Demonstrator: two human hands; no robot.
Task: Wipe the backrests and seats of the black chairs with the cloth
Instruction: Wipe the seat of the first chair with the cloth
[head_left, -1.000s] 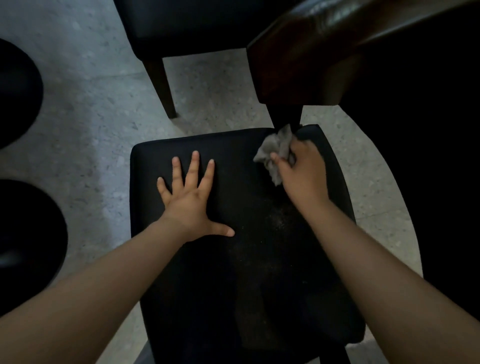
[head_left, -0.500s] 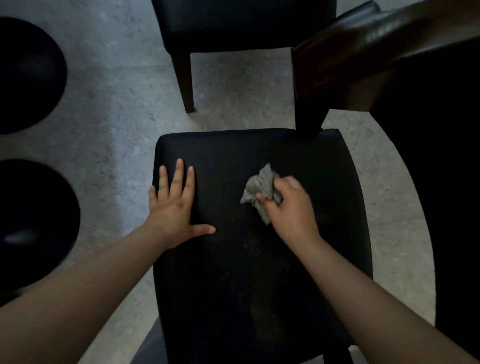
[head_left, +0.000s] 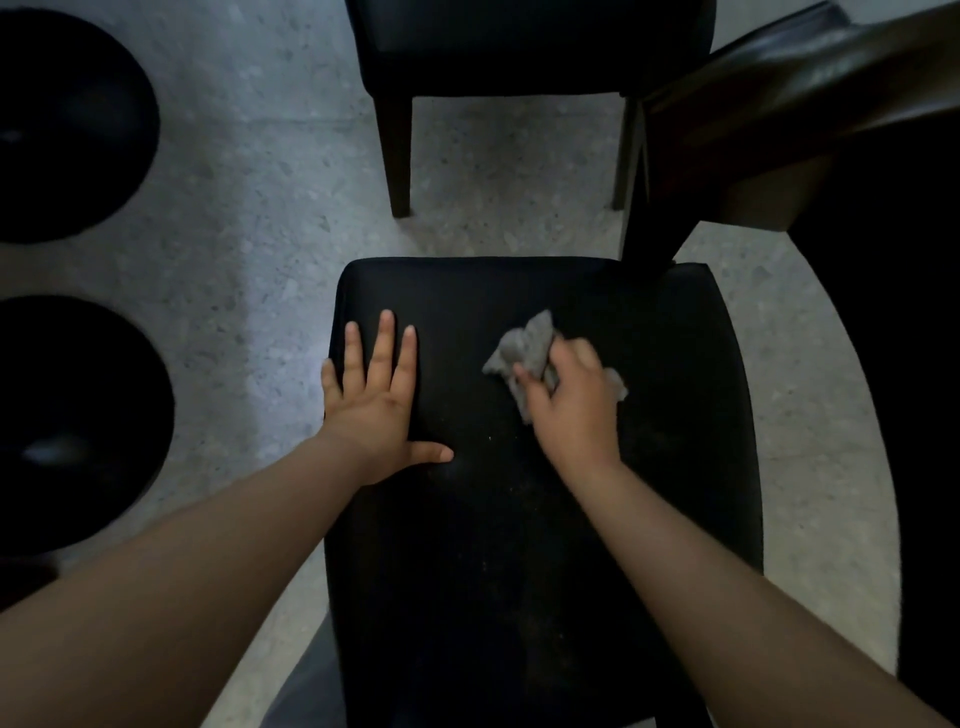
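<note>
Head view: crumpled grey cloth (head_left: 524, 353) on smooth black seat (head_left: 519, 545).

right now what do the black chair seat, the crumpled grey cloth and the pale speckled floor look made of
Black chair seat: probably matte fabric or dull faux leather; padded, rounded edges, no shine, pale dust specks.
Crumpled grey cloth in the right hand: soft woven rag, bunched folds.
Pale speckled floor: terrazzo-like stone or tile, embedded flecks, faint joint line.
</note>
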